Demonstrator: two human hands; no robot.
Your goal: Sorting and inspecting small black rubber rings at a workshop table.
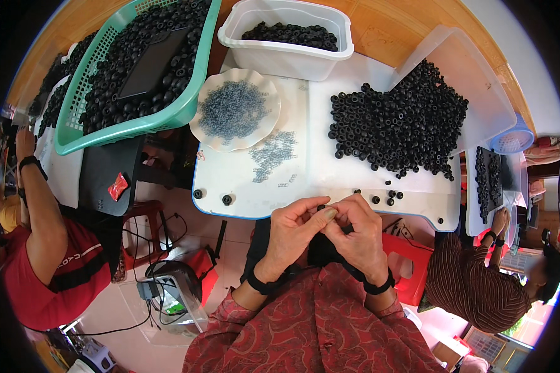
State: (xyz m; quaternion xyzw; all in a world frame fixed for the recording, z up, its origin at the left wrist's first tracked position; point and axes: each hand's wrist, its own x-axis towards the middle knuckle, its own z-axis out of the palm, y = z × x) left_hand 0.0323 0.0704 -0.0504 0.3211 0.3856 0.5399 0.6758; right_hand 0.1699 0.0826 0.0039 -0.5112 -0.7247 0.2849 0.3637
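Just past the front edge of the white work board (242, 186), my left hand (297, 229) and my right hand (359, 235) meet with fingertips pinched together. A small black plastic piece (322, 207) shows between them, mostly covered by the fingers. Ahead of my right hand spreads a heap of small round black pieces with holes (395, 127). Ahead of my left hand, a scalloped white plate (199, 127) holds many tiny grey, spring-like pieces (233, 110). More of these lie loose (274, 152) beside it. A few black pieces (227, 199) sit along the board's front edge.
A green basket (127, 138) of black parts, with a dark flat device (152, 65) on top, stands at left. A white tub (286, 53) is at the back. A clear bin (485, 93) lies tipped behind the heap. People work at left (62, 267) and right (479, 280).
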